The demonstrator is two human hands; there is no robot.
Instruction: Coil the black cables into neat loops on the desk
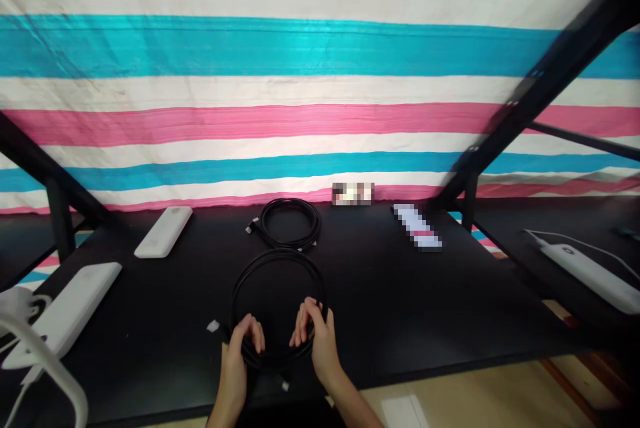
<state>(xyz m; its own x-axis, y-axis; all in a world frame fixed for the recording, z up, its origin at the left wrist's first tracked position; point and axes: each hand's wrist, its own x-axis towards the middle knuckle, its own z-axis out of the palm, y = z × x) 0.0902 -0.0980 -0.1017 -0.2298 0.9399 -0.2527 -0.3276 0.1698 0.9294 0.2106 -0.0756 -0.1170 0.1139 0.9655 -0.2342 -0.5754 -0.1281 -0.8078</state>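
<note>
Both my hands hold a coil of black cable at the front of the black table, one on each side of the loop. My left hand curls around its lower left side. On the lower right, my right hand has its thumb and fingers wrapped round the strands. A pale connector end sticks out to the left of the loop, and another pale end hangs below it. Just behind lies a second coiled black cable, with light-coloured ends showing.
White power banks lie at the back left and front left, near a white curved tube. A blurred-out flat item lies back right. Another white device with a cable rests on the right-hand table. Black frame bars slope up beside a striped sheet.
</note>
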